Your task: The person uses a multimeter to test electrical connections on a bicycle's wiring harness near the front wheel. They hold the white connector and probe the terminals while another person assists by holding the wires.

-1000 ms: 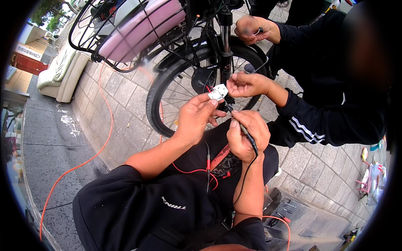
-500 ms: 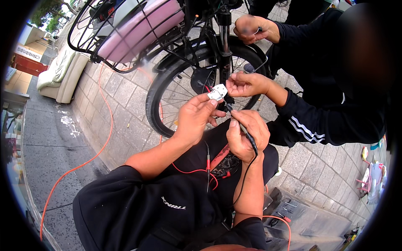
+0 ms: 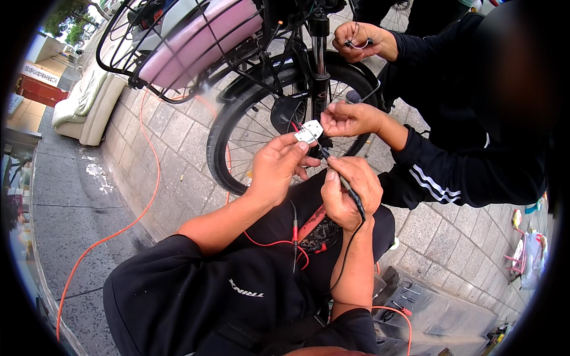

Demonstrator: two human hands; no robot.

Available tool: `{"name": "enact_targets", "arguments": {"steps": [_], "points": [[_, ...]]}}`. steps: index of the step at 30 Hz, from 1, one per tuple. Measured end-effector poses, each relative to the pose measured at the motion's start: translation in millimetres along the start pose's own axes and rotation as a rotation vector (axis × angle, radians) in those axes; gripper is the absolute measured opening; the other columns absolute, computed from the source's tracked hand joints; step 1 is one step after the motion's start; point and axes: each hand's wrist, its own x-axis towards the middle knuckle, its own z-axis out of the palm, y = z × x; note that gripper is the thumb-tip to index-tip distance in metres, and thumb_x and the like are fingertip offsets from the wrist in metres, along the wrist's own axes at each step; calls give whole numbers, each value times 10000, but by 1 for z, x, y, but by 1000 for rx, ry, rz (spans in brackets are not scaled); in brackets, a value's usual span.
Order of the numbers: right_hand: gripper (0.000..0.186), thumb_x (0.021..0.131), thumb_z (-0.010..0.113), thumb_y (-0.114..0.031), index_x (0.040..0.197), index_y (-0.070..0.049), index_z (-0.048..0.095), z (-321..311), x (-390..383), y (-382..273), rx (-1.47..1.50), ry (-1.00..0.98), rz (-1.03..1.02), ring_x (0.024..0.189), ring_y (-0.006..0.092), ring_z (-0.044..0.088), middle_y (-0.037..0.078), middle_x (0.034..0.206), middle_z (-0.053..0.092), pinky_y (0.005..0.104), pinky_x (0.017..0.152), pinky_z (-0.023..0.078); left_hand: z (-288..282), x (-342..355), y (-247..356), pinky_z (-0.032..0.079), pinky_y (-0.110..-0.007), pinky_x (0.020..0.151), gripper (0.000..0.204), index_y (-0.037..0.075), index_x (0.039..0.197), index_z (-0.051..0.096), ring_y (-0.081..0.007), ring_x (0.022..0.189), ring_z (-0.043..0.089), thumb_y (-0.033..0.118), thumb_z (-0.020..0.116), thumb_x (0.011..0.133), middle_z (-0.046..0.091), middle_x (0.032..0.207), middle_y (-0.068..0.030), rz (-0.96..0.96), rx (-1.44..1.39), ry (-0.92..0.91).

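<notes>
Left hand (image 3: 276,163) pinches a plug (image 3: 309,131); right hand (image 3: 351,193) grips a probe (image 3: 325,154). Lettered shirt (image 3: 178,296); sofa (image 3: 89,113) at the edge of outdoor paving (image 3: 178,142).

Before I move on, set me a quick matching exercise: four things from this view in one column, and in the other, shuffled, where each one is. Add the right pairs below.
Things
1. White block
2. Black probe
3. Red probe
4. Padded seat

Places
A. Beside the meter, in neither hand
B. Between the fingers of the left hand
C. On the ground, upper left of the view
D. Gripped in the right hand

Right pairs: 1-B, 2-D, 3-A, 4-C.
</notes>
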Motion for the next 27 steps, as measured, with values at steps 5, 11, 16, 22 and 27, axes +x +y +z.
{"name": "enact_targets", "arguments": {"steps": [5,11,16,22,27], "points": [[230,779,669,42,1003,14,713,0,0,0,1,8,-6,679,249,677,166,850,703,319,624,547,0,1,0,553,-244,607,309,-50,1275,570,-182,860,740,125,632,1028,713,1146,-143,-7,-6,-2],[236,777,670,48,1006,11,712,0,0,0,0,5,1,672,244,673,164,849,700,315,606,538,0,1,0,552,-245,602,310,-56,1275,562,-183,856,740,122,627,1030,712,1147,-151,-10,5,7],[235,778,670,49,1006,9,713,0,1,-1,0,9,-7,668,243,671,163,848,698,312,600,534,1,1,0,550,-245,594,317,-66,1272,551,-186,849,740,124,627,1030,710,1148,-161,-4,6,11],[300,697,696,68,988,-5,687,0,1,-2,7,4,17,683,299,685,147,821,692,361,631,558,0,0,0,550,-245,595,321,-62,1276,552,-186,853,739,127,631,1028,709,1153,-161,-9,8,12],[251,746,675,56,993,15,697,-1,0,0,10,7,-22,669,264,674,161,833,699,333,612,545,0,1,0,552,-247,599,324,-60,1282,549,-187,851,740,128,629,1029,709,1149,-154,-11,11,9]]}}
